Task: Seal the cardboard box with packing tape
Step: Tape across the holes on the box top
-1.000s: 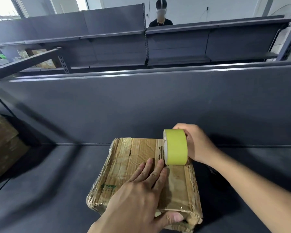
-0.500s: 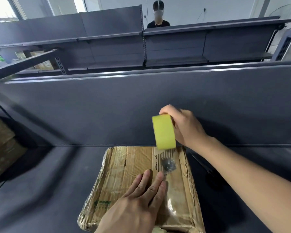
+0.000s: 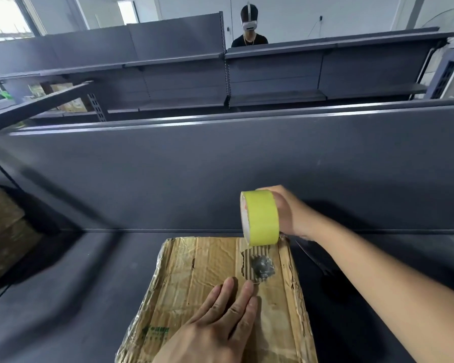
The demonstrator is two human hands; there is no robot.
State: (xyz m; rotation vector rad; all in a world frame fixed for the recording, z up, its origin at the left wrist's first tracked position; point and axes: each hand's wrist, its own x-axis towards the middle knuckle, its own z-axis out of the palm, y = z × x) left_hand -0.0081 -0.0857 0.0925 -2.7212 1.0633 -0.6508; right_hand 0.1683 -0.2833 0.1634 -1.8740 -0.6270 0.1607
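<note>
On a dark grey shelf (image 3: 63, 297), low in the centre of the frame, lies a worn cardboard box (image 3: 194, 271), the left hand (image 3: 220, 328) pressing flat on its top with straight fingers, while the right hand (image 3: 288, 213) grips a yellow tape roll (image 3: 262, 218) upright at the box's far right edge.

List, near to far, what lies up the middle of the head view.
left hand flat on the cardboard box → torn patch in the box top → yellow tape roll gripped by the right hand → grey back panel → shelving → person wearing a headset
</note>
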